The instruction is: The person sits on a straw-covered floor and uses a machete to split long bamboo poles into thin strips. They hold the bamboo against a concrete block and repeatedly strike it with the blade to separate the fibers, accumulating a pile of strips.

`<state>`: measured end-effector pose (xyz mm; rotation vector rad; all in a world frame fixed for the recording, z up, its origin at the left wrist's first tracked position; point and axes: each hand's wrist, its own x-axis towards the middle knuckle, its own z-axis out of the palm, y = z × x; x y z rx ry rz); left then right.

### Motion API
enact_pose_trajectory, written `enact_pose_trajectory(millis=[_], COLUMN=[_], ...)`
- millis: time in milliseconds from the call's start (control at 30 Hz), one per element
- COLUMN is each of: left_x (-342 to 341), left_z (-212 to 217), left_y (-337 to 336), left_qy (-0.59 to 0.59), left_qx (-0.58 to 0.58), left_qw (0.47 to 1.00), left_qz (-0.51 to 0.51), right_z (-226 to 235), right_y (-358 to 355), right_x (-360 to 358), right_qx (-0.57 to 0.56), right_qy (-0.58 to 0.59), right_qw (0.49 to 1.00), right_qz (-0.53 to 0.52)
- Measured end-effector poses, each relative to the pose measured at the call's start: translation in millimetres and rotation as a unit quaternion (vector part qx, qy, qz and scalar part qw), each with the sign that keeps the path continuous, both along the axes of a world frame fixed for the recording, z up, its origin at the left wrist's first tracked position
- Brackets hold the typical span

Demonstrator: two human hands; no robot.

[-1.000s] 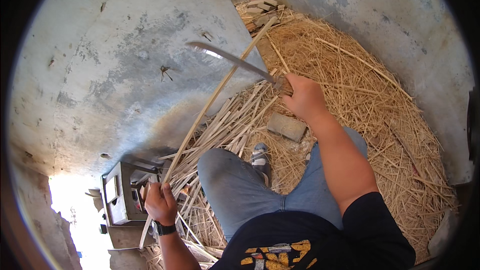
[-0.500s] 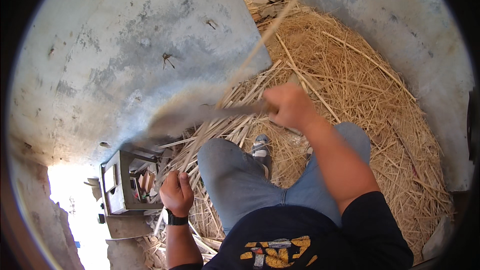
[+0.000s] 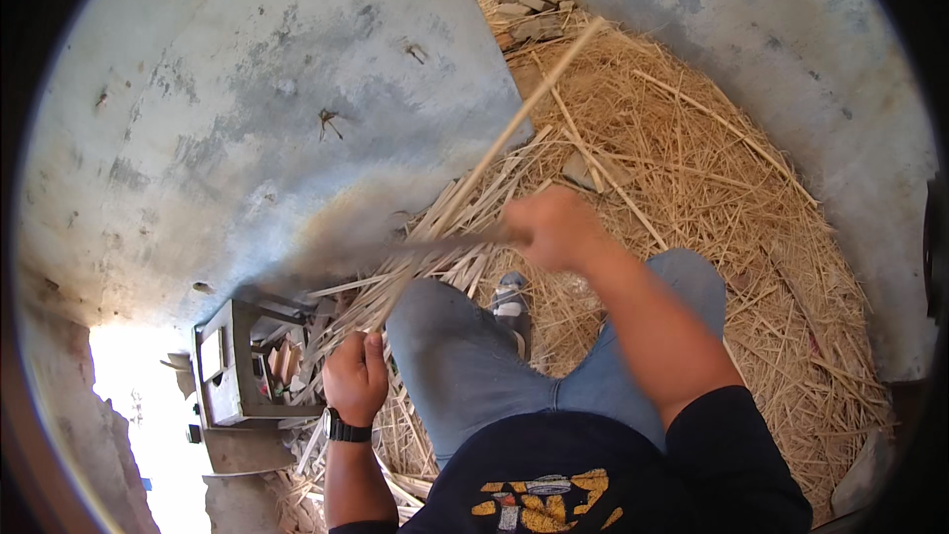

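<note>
Gripping a blurred knife (image 3: 470, 238) in curled fingers, the right hand (image 3: 556, 227) holds it across a long, apparently unsevered strip (image 3: 521, 119) in the curled left hand (image 3: 356, 376), separate strips (image 3: 358, 309) already heaped beneath.

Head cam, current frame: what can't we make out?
All head view:
Blade: motion blur hides the tip and any contact with the pale strip.
Strip's lower end: hidden by the left hand.
Right hand: palm faces away.
Bright opening: glare hides outside.
Left sleeve: cut by lower edge.
</note>
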<state>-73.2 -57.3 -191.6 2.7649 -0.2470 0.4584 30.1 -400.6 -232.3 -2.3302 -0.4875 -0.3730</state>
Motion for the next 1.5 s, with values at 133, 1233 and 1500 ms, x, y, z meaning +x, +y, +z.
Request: enact_pose_trajectory(millis=[133, 1233, 1500], left_x=[-6.7, 0.5, -2.7], left_z=[9.9, -0.5, 2.1], left_y=[11.3, 22.5, 19.7], left_qy=[0.039, 0.161, 0.142], left_qx=[0.014, -0.202, -0.183], left_qw=[0.998, 0.966, 0.972], left_qz=[0.036, -0.025, -0.025], right_z=[-21.4, -14.6, -7.1], right_y=[-45.2, 11.4, -27.8], right_x=[33.5, 5.6, 8.9], right_qx=[0.146, -0.028, 0.025], right_qy=[0.037, -0.250, -0.211], right_qw=[0.970, 0.966, 0.973], right_qz=[-0.190, 0.058, -0.094])
